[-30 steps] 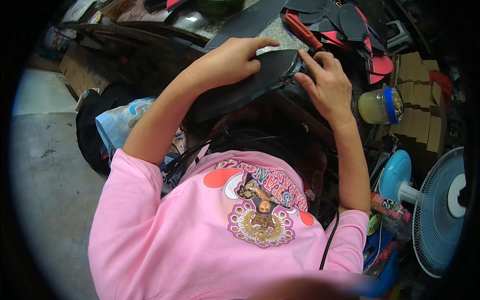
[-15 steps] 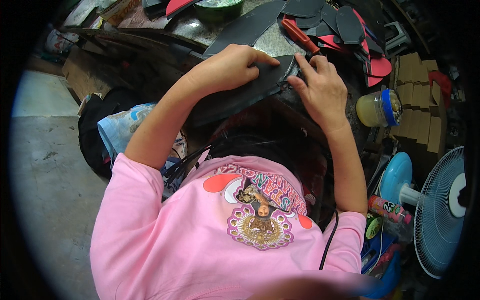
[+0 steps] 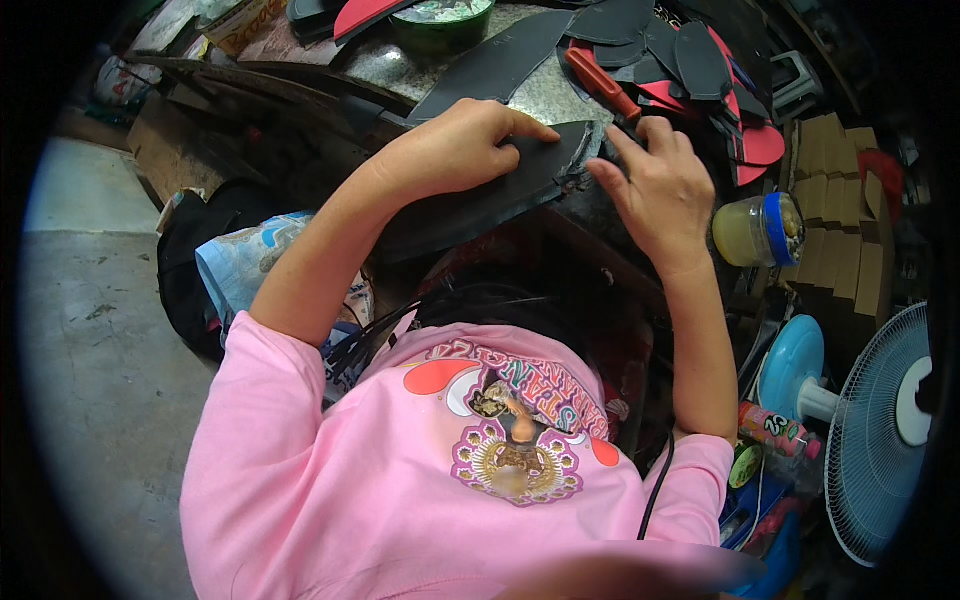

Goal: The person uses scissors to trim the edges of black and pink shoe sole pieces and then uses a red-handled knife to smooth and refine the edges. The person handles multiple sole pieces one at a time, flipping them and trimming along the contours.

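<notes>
A long black shoe sole piece (image 3: 465, 205) lies at the edge of the table, with a rough, frayed strip along its right end. My left hand (image 3: 450, 150) holds it down, index finger stretched over the top and the other fingers curled in. Just right of the frayed end is my right hand (image 3: 665, 195), its thumb and index finger apart with nothing visible between them. Beyond that hand, a screwdriver-like tool with a red handle (image 3: 600, 80) rests on the table beside several black and red sole pieces (image 3: 700, 65).
A green tub (image 3: 440, 25) stands at the far edge. To the right are a jar with a blue lid (image 3: 770, 230), stacked brown cardboard boxes (image 3: 840, 200) and a fan (image 3: 880, 430). A dark bag with light-blue cloth (image 3: 245, 255) sits at the left.
My right hand has moved right, off the end of the sole piece, and its fingers have parted from it. The frayed end shows more fully. My left hand stays nearly in place.
</notes>
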`<state>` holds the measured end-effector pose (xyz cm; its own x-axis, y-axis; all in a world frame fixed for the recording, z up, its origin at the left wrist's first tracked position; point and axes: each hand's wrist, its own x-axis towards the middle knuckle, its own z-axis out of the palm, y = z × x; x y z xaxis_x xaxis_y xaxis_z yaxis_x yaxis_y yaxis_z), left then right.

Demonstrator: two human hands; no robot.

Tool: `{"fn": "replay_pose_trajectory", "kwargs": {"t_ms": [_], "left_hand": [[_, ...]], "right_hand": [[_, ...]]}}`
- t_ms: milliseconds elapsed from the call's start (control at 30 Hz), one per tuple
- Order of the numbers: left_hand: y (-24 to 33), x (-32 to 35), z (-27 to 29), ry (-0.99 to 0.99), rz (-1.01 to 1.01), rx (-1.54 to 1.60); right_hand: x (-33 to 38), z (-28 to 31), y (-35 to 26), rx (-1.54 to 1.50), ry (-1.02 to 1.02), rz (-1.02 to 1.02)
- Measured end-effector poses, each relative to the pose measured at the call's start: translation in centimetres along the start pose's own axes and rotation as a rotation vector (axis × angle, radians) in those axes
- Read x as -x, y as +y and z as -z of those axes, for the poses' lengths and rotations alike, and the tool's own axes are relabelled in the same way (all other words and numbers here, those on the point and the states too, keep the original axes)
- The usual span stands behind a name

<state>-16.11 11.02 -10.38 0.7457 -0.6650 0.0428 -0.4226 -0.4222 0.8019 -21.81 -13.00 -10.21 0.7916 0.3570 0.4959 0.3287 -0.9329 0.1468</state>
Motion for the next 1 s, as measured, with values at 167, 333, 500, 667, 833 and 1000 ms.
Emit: {"fn": "replay_pose_trajectory", "kwargs": {"t_ms": [167,333,500,667,833,1000], "left_hand": [[-0.1,0.0,-0.1,0.001,-0.01,0.018],[0.0,0.1,0.1,0.018,-0.061,0.0],[0.2,0.1,0.1,0.021,-0.028,0.032],[0.5,0.1,0.3,0.014,-0.016,0.06],[0.4,0.1,0.7,-0.031,0.013,0.087],[1.2,-0.1,2.1,-0.05,0.038,0.393]], "right_hand": [[0.2,0.1,0.3,-0.202,-0.014,-0.064],[0.1,-0.7,-1.2,-0.127,-0.067,-0.033],[1.4,1.0,-3.4,-0.202,-0.074,0.129],[0.9,1.3,-1.5,-0.491,-0.053,0.041],[1.7,0.6,0.2,-0.431,-0.062,0.14],[3.0,0.8,2.5,-0.585,0.098,0.022]]}}
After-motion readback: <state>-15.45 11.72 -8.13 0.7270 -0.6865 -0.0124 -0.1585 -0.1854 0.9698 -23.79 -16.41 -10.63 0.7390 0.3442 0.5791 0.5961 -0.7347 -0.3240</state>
